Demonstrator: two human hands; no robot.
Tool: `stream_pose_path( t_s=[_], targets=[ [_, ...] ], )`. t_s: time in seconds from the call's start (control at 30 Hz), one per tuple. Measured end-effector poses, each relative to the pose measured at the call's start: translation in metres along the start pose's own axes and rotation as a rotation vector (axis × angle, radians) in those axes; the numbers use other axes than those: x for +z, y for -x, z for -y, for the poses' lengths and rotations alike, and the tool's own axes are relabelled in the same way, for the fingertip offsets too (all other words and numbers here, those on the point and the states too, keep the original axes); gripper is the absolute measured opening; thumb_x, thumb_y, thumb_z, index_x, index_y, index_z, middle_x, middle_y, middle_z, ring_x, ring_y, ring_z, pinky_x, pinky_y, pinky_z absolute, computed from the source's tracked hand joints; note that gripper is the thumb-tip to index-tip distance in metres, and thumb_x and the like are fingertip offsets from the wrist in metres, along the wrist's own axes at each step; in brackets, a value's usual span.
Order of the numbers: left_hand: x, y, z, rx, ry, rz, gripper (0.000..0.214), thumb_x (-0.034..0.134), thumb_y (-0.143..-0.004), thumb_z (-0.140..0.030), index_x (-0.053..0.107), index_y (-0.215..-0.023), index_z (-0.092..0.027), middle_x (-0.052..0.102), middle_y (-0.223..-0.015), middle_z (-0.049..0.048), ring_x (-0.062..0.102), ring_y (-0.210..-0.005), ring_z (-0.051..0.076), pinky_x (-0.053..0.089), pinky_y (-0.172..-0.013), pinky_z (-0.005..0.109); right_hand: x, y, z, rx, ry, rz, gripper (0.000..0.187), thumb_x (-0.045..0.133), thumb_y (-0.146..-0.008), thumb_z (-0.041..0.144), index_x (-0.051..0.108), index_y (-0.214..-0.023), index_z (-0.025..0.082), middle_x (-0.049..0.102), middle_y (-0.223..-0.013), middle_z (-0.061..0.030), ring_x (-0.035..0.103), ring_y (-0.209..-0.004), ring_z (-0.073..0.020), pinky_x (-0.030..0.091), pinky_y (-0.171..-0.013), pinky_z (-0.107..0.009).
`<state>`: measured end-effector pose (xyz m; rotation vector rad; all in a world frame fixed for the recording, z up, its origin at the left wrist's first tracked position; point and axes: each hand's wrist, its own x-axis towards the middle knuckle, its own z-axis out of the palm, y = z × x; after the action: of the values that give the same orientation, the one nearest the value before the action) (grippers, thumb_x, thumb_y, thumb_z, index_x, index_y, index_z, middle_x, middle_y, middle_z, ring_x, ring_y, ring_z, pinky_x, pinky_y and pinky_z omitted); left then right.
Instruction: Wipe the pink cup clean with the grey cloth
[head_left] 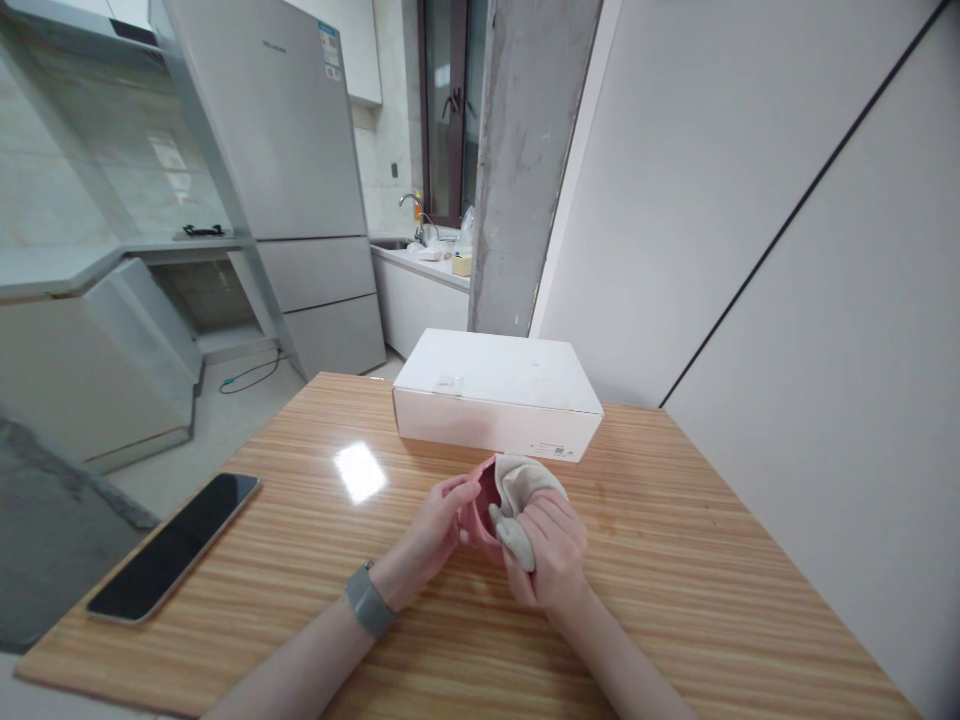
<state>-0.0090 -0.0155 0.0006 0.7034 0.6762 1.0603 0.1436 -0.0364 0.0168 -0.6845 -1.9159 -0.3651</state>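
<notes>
Tilted on its side above the wooden table, a pink cup (478, 517) has its opening turned toward the right. My left hand (442, 518) is closed round its left side, thumb at the rim. A grey band sits on that wrist. My right hand (551, 545) is closed on a whitish cloth (529, 480), bunched in the fingers and pressed at the mouth of the cup. Part of the cloth reaches inside the opening. The right fingertips are partly hidden by the cloth.
A white box (495, 420) lies on the wooden table (675, 560) just beyond my hands. Near the left edge lies a phone (176, 545) with a dark screen. White panels rise along the right; a fridge (262, 130) and sink counter (424, 280) stand behind.
</notes>
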Motion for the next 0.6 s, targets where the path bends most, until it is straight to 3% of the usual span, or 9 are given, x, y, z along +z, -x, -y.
stream_pose_path(
  t_s=[0.13, 0.27, 0.4, 0.6],
  targets=[
    [0.007, 0.003, 0.003, 0.028, 0.103, -0.017, 0.03, 0.079, -0.07, -0.035, 0.064, -0.087, -0.016, 0.066, -0.073, 0.0005, 0.056, -0.059, 0.01, 0.044, -0.052, 0.021, 0.003, -0.001, 0.001, 0.013, 0.095, -0.019, 0.017, 0.05, -0.08, 0.017, 0.047, -0.065, 0.023, 0.047, -0.054, -0.0008, 0.041, -0.055, -0.0175, 0.037, -0.058, -0.034],
    [0.012, 0.008, -0.006, -0.113, 0.183, 0.061, 0.032, 0.071, -0.078, -0.039, 0.067, -0.099, -0.016, 0.07, -0.09, 0.0056, 0.064, -0.078, 0.016, 0.051, -0.068, 0.027, 0.0, -0.001, -0.007, -0.002, 0.019, -0.025, 0.018, 0.049, -0.079, 0.016, 0.045, -0.063, 0.023, 0.044, -0.053, 0.0008, 0.037, -0.052, -0.0164, 0.034, -0.055, -0.033],
    [0.015, 0.01, -0.013, -0.159, 0.225, 0.081, 0.044, 0.058, -0.086, -0.049, 0.07, -0.106, -0.011, 0.073, -0.095, 0.0094, 0.065, -0.084, 0.019, 0.05, -0.077, 0.028, -0.005, 0.003, -0.013, -0.034, -0.105, 0.021, 0.019, 0.046, -0.078, 0.017, 0.041, -0.061, 0.024, 0.04, -0.052, 0.0014, 0.034, -0.052, -0.0165, 0.031, -0.054, -0.033],
    [0.008, 0.009, -0.011, -0.128, 0.143, 0.146, 0.039, 0.062, -0.087, -0.043, 0.071, -0.109, -0.012, 0.073, -0.103, 0.0092, 0.064, -0.094, 0.02, 0.047, -0.085, 0.029, -0.012, -0.002, -0.011, -0.088, -0.181, 0.092, 0.016, 0.046, -0.073, 0.017, 0.04, -0.06, 0.025, 0.037, -0.052, 0.0022, 0.032, -0.051, -0.0159, 0.032, -0.054, -0.033]
  ],
)
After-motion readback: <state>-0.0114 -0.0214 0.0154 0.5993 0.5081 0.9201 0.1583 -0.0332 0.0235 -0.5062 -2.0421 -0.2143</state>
